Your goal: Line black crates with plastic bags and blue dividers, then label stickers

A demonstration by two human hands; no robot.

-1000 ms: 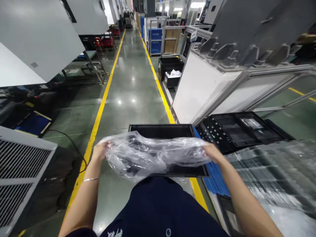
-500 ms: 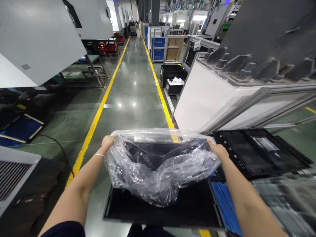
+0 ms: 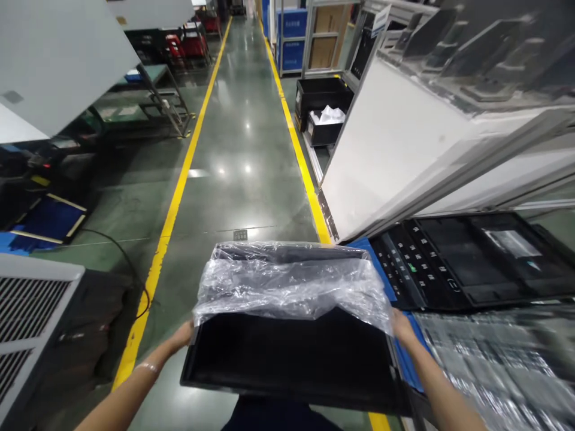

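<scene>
In front of me lies a large black rectangular panel point(image 3: 287, 365), its far part covered by a clear plastic bag point(image 3: 291, 284). The bag's near edge runs crookedly across the panel, leaving the near part bare. My left hand point(image 3: 185, 333) is closed at the left end of that edge, beside the panel's side. At the right end, my right hand point(image 3: 402, 328) is likewise closed on the bag's edge. The fingertips of both hands are partly hidden by plastic and the panel. What supports the panel from below is hidden.
To the right are black panels point(image 3: 476, 257) with small labels, and stacked plastic-wrapped pieces point(image 3: 489, 353). A white machine base point(image 3: 381, 143) stands beyond them. On the left are a grey vented unit point(image 3: 36, 305) and a cable point(image 3: 121, 260). Yellow lines point(image 3: 173, 209) border the aisle.
Both hands have come nearer to me and lower, drawing the bag's edge along the panel's sides. The bunched plastic now lies flatter over the far part. My view has tilted down.
</scene>
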